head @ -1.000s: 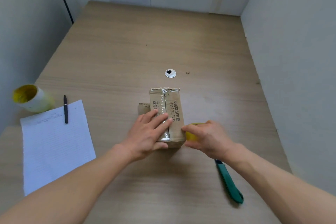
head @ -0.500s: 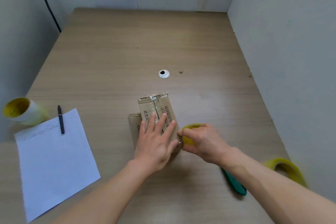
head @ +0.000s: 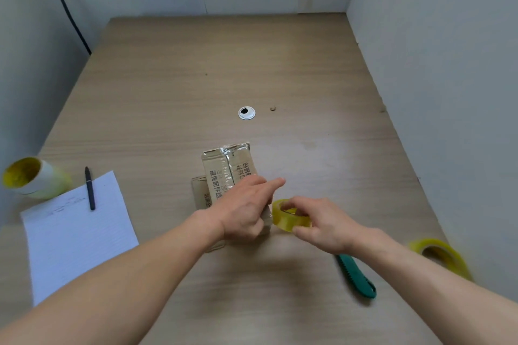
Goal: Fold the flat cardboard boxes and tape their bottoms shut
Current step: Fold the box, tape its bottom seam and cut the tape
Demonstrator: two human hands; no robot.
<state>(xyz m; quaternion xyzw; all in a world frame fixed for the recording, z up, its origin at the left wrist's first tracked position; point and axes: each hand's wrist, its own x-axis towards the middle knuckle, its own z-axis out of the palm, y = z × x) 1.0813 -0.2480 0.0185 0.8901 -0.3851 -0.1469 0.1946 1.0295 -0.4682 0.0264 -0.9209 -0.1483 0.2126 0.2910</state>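
Left forearm (head: 126, 283): bare; enters from the lower left, angled up toward centre; wrist straight. Left hand (head: 244, 213): palm down; fingers straight and close together; index finger (head: 273, 183) reaching furthest to the right; rests flat on the cardboard box (head: 224, 168). Right forearm (head: 434, 280): bare; enters from the lower right, angled up and leftward. Right hand (head: 325, 225): just beside the left hand; fingers arched over the tape roll (head: 288, 220), thumb at its near side; grips it.

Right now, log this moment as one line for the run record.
step: taping bottom of box | left hand: pressing flat on box | right hand: gripping tape roll beside box's right edge | cutter: lying on table
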